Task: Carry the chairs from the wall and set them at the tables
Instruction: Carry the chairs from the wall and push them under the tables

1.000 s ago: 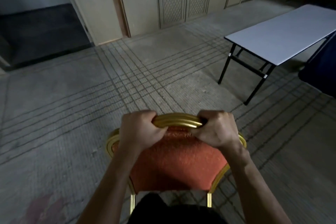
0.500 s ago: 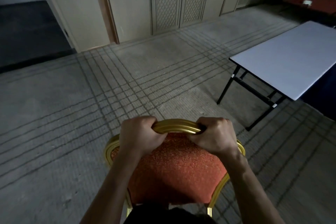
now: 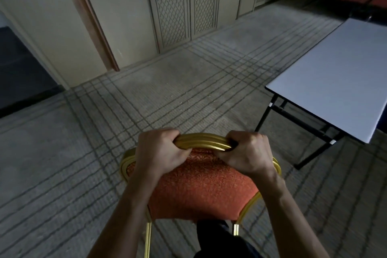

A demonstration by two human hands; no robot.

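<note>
A banquet chair with a ribbed gold metal frame and an orange-red patterned fabric back [image 3: 201,190] is in front of the person, its back facing them. The left hand [image 3: 161,153] and the right hand [image 3: 247,153] both grip the curved top rail, fingers curled over the far side and thumbs tucked under on the near side. A short bare stretch of gold rail shows between them.

The chair's two gold rear legs run down out of view, so whether its feet touch the grey carpet with dark grid lines [image 3: 62,174] cannot be told. A dark trouser leg [image 3: 215,234] is just behind the chair.

A white rectangular folding surface on black legs [image 3: 335,77] stands ahead and to the right of the chair, apart from it. Beige lattice-patterned wall panels [image 3: 173,6] rise well beyond the chair.
</note>
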